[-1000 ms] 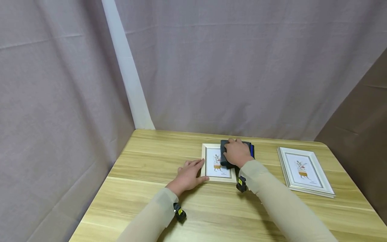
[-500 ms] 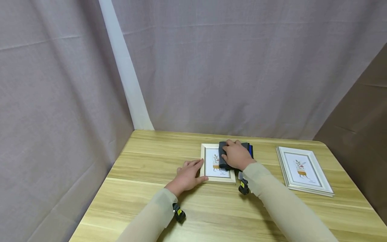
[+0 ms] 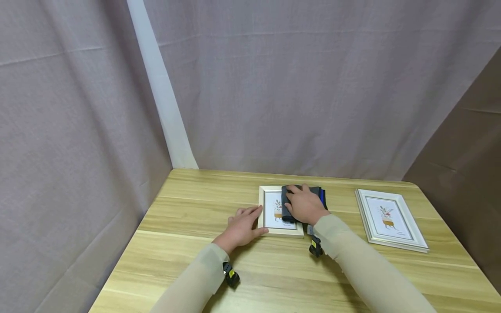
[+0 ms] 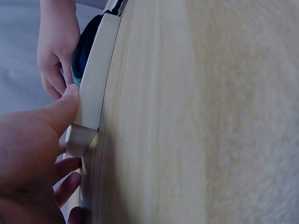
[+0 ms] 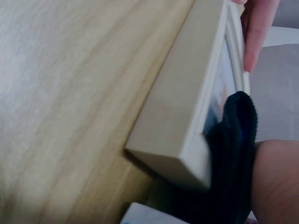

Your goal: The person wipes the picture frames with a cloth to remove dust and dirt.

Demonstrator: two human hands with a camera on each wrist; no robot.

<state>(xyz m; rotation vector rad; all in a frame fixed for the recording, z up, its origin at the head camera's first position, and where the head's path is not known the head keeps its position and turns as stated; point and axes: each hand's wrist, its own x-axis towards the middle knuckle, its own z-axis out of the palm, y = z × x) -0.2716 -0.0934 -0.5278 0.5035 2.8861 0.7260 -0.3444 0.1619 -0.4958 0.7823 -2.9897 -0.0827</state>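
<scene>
A cream picture frame point(image 3: 287, 232) lies face up on the table, showing a print of a plant in an orange pot. My left hand point(image 3: 239, 228) steadies its near left corner, thumb on the near edge and fingers along the left side. Over the right part of the glass is a folded dark grey cloth point(image 3: 316, 191) with a blue stripe, and my right hand point(image 3: 307, 205) presses down on it with fingers spread. In the right wrist view the folded cloth point(image 5: 233, 154) overhangs the frame's corner, beside a white tag point(image 5: 149, 215).
To the right on the wood-grain table point(image 3: 203, 198) lies a white picture frame point(image 3: 420, 241) with a similar print. Grey curtains point(image 3: 274, 95) hang behind the table, with a brown one point(image 3: 465, 143) on the right.
My right hand and the cloth have shifted slightly towards me on the frame, and the right fingers are more spread. My left hand keeps its place at the corner.
</scene>
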